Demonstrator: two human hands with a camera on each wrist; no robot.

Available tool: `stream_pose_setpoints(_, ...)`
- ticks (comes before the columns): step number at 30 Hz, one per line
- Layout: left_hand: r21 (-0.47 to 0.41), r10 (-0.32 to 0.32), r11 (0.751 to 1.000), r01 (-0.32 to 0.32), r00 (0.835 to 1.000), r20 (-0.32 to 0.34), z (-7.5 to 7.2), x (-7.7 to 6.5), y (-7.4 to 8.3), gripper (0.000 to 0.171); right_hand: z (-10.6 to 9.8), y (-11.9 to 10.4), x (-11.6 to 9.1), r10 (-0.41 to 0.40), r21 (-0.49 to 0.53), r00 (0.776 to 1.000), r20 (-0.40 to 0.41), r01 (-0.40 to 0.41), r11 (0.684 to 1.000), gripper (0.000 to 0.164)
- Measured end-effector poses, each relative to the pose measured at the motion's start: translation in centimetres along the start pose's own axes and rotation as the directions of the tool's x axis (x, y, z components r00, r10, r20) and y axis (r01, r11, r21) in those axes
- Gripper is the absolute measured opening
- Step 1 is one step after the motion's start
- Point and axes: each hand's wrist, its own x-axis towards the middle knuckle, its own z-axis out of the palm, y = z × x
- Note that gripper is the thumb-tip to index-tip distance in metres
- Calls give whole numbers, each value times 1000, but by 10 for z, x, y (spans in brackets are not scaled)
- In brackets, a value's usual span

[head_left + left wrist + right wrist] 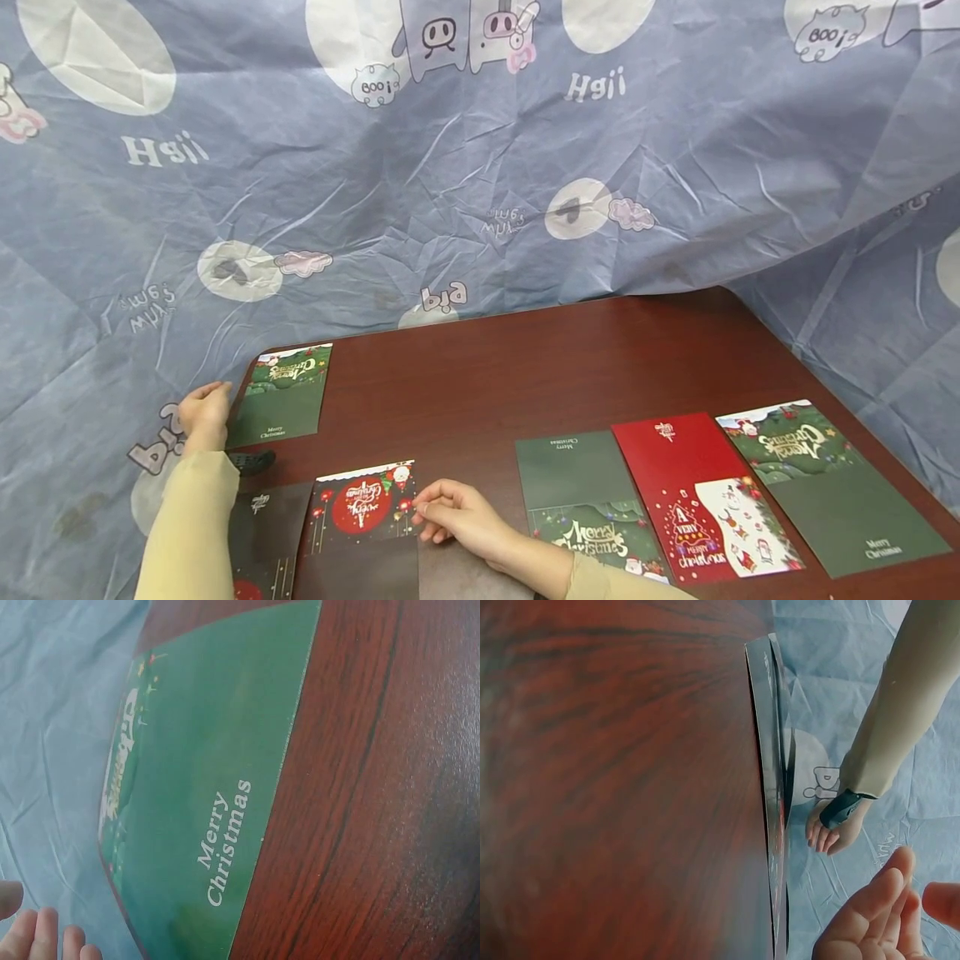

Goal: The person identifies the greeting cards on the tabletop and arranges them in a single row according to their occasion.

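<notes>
Beside the back-left card, my left hand (204, 414) hovers at the table's left edge with loosely bent fingers and holds nothing. That card is an unfolded green Christmas card (279, 408) lying flat; its "Merry Christmas" lettering (225, 844) shows large in the left wrist view. My right hand (461, 518) is at the right edge of a dark Christmas card (360, 571) with a red circle. In the right wrist view its relaxed fingers (877, 900) hold nothing, thumb apart. A second dark card (273, 533) lies to the left, partly behind the left sleeve.
On the right of the brown table (525, 367) lie a green card (566, 475), a red card (645, 458) and another green card (847, 508), all unfolded. A blue-grey printed cloth (360, 192) hangs behind and along the sides.
</notes>
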Motion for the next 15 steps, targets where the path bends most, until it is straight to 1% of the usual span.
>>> stream_pose_setpoints(1, -19, 2, 1000, -2, 1000, 3, -1, 0, 0, 25, 0, 1, 0, 2, -1, 1000, -2, -2, 1000, 26)
stream_pose_setpoints(2, -61, -1, 998, 1, 1000, 10, -3, 0, 1, 20, 0, 1, 1, 4, 0, 1000, -4, -4, 1000, 26)
stream_pose_setpoints(3, -107, -10, 994, 12, 1000, 18, -4, 0, 1, 14, 1, 2, 1, 4, -1, 1000, -5, -4, 1000, 25)
stream_pose_setpoints(5, -190, -8, 982, 15, 999, 38, -6, -2, 2, 4, 1, 3, 1, 4, -3, 1000, -7, -4, 1000, 25)
stream_pose_setpoints(6, -235, -11, 972, 23, 999, 52, -7, -2, 4, 2, 1, 3, 1, 3, -1, 1000, -7, -3, 1000, 24)
stream_pose_setpoints(8, -317, -15, 947, 41, 996, 83, -9, -6, 8, 8, 1, 3, 1, 2, 1, 1000, -6, -2, 1000, 24)
stream_pose_setpoints(11, -370, 0, 928, 43, 993, 116, -11, -10, 14, 8, 1, 3, 1, -6, 2, 1000, -7, 6, 1000, 25)
stream_pose_setpoints(15, -411, 47, 912, 18, 988, 146, -13, -16, 20, 10, 2, 2, 1, -17, -8, 999, -30, 17, 1000, 24)
